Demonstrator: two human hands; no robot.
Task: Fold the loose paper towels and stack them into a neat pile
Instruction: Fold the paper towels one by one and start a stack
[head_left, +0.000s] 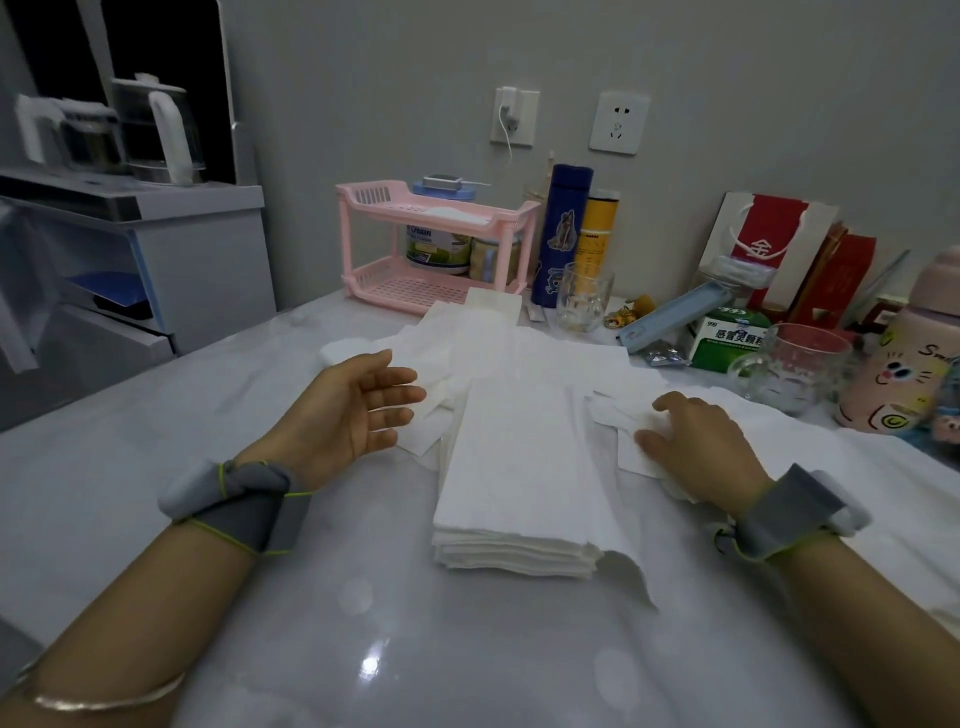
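Paper-towel pile (519, 467), just one, sits on the glossy table (311, 597) by a grey wall (727, 78); left hand (358, 405) hovers with fingers spread, right hand (701, 447) rests on one loose sheet (613, 421).

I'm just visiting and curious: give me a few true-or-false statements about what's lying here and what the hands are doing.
1. A stack of folded paper towels lies between the two hands. True.
2. The left hand grips a glass mug. False: the left hand is open, holds nothing and is beside the stack.
3. The right hand rests on loose paper towels to the right of the stack. True.
4. The pink rack stands in front of the stack, nearest the person. False: the pink rack stands at the far side, behind the towels.
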